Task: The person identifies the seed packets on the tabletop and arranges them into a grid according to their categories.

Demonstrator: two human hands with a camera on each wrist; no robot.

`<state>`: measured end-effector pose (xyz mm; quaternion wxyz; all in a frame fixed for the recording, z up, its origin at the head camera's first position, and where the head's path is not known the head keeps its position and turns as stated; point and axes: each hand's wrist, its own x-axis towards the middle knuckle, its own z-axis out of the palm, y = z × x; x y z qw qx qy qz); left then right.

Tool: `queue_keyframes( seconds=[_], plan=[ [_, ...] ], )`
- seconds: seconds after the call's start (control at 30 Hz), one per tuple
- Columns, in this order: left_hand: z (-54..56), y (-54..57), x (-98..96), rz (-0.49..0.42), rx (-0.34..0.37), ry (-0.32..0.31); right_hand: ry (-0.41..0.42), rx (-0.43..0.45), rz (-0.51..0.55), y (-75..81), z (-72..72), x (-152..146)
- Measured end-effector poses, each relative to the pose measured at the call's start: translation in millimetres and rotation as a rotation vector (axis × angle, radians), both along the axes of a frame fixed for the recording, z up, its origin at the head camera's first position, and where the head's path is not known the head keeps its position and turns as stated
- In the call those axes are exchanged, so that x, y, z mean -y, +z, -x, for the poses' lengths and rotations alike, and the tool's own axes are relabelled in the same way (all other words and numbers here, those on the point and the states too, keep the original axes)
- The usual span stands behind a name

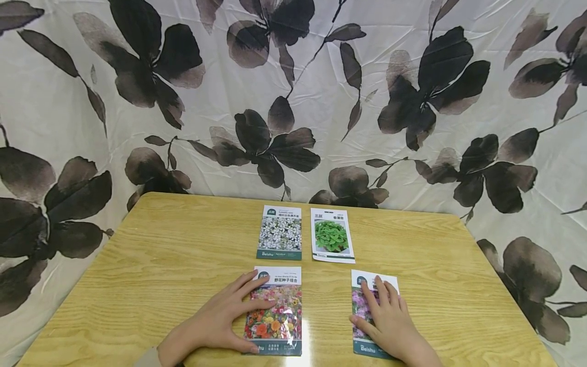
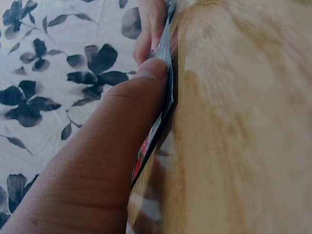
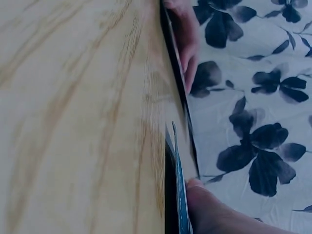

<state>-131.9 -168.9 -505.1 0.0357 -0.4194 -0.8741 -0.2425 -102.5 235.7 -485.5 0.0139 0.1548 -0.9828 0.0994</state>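
Observation:
My left hand (image 1: 223, 315) rests on a wildflower seed packet (image 1: 288, 318) with a picture of red, orange and pink blooms. Its fingers spread over the packet's left side, and the thumb touches near the lower edge. In the left wrist view that thumb (image 2: 131, 102) presses along the rim of the packet, which looks slightly raised off the wood. To the right, my right hand (image 1: 392, 321) lies on a seed packet (image 1: 359, 304) with purple flowers, covering much of its front. The right wrist view shows the thumb (image 3: 202, 200) against this packet's edge (image 3: 180, 195).
Behind these two lie a packet with white flowers (image 1: 279, 234) and a white packet with a green leafy plant (image 1: 331, 237), side by side. All are on a wooden table (image 1: 183, 244). A cloth with dark flowers (image 1: 192, 127) hangs beyond its back edge.

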Motion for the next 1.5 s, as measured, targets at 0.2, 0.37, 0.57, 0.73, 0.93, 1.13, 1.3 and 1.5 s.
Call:
queue_keyframes(
  seconds=[0.2, 0.37, 0.57, 0.73, 0.93, 1.13, 1.3, 1.5],
  plan=[
    [0.4, 1.1, -0.3, -0.012, 0.01, -0.007, 0.015, 0.009, -0.026, -5.1, 3.4, 4.7],
    [0.2, 2.0, -0.7, 0.008, 0.039, 0.002, 0.028, 0.017, -0.039, -7.4, 4.0, 11.3],
    [0.3, 1.5, -0.7, 0.0, 0.031, -0.004, 0.049, 0.035, -0.043, -6.7, 3.6, 20.1],
    [0.8, 0.5, -0.6, -0.004, -0.004, -0.017, 0.057, 0.054, -0.044, -5.1, 3.4, 26.5],
    [0.9, 0.4, 0.0, -0.003, -0.024, -0.017, 0.062, 0.032, -0.027, -5.5, 3.7, 35.0],
    [1.1, 0.5, -0.1, -0.011, -0.038, -0.025, 0.071, 0.017, -0.027, -7.0, 3.1, 42.3],
    [1.1, 1.0, -0.6, -0.019, -0.042, -0.03, 0.079, 0.013, -0.018, -6.7, 3.1, 48.4],
    [0.0, 2.7, -0.2, -0.019, -0.017, -0.026, 0.094, -0.026, -0.009, -7.3, 3.5, 56.4]
  ],
)
